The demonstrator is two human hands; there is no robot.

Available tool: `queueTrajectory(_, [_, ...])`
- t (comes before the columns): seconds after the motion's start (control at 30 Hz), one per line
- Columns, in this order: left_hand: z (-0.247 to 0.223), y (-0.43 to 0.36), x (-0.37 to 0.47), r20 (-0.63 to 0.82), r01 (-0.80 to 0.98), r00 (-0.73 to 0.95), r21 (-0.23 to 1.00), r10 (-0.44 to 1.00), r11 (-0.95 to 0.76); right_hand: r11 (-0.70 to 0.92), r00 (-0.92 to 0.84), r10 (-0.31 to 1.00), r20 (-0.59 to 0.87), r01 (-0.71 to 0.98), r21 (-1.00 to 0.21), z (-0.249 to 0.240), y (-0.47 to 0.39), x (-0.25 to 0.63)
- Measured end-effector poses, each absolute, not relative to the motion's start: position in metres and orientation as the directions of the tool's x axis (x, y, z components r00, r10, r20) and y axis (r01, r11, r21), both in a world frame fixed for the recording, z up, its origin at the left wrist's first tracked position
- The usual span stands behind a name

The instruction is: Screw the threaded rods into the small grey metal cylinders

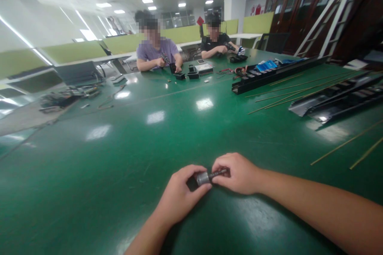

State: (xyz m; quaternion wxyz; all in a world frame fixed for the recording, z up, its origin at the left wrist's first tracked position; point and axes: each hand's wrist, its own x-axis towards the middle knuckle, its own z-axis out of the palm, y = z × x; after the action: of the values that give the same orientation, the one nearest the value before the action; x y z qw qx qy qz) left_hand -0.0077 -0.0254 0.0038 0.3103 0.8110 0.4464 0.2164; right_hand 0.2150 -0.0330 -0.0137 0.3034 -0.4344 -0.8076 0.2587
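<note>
Cylinder (202,179) sat pinched in the left hand (183,192), rod (218,173) in the right hand (237,173); a loosened pinch might have dropped either.

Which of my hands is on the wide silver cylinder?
Your left hand: its thumb and fingers hold the silver cylinder from either side. Your right hand has its fingers at the thin rod beside it instead.

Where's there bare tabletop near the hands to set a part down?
Bare green tabletop lies left of the left hand, and ahead of it and the right hand nearly to the small black boxes. Crowded: the far right, with black channels and thin rods, and the far left, with a loose pile.
</note>
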Motion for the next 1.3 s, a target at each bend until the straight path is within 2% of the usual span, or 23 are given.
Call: queueTrajectory(1.3, [0.0042,-0.0241,-0.0076,0.042,0.592,0.546,0.687,0.836,-0.421,0.479,-0.445,0.862,0.242,0.563,-0.674,-0.0142,-0.0336,0.2146])
